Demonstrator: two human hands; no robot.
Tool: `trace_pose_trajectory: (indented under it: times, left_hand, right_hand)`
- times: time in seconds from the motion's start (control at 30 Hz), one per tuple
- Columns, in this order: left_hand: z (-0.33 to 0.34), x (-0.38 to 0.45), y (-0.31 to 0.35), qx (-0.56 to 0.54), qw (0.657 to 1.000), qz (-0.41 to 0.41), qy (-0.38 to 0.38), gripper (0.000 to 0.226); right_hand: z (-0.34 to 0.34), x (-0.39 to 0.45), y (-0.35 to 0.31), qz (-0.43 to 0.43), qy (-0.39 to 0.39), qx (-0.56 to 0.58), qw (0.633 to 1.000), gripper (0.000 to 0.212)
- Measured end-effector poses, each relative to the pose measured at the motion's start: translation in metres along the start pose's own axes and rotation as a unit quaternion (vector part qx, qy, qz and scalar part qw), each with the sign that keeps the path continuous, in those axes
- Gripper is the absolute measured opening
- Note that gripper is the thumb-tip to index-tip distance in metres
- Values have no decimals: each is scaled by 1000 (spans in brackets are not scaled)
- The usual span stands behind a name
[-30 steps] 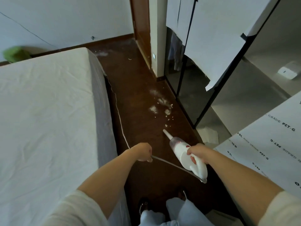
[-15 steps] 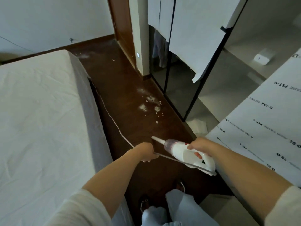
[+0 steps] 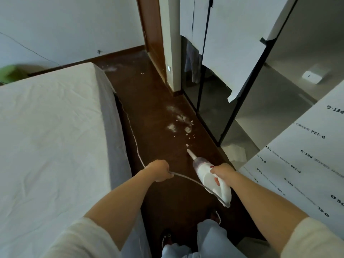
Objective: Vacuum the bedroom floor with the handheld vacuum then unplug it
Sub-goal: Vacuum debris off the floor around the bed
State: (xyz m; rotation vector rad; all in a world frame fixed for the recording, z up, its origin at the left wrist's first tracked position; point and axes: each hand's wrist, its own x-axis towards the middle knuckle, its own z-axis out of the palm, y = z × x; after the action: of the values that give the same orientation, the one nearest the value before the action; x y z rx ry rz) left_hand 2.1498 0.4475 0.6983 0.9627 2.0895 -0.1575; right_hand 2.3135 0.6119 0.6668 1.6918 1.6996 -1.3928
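My right hand (image 3: 223,174) grips the white handheld vacuum (image 3: 204,174) by its handle. Its narrow nozzle points forward and down toward white crumbs and dust (image 3: 181,123) scattered on the dark wooden floor (image 3: 152,112). The nozzle tip sits just short of the nearest crumb. My left hand (image 3: 160,169) is closed on the white power cord (image 3: 135,144), which runs from the vacuum's rear, through the hand, and away along the bed's edge.
A bed (image 3: 55,136) with a white sheet fills the left side. Mirrored wardrobe doors (image 3: 214,101) partly covered with white protective film line the right. A wooden door (image 3: 150,34) stands at the far end, with more dust (image 3: 111,68) near the wall. My feet (image 3: 167,237) are below.
The vacuum's nozzle swung from pointing left back toward the crumbs ahead. The view tilted and shifted slightly. Both hands kept their grips.
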Motion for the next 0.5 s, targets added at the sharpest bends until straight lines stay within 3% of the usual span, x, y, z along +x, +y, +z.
trace_pose_trajectory:
  times: [0.5]
  left_hand:
    - [-29,37,73,-47,998,-32,27,36]
  right_hand:
    - [-75,47,-16,-14,-36,20,999,31]
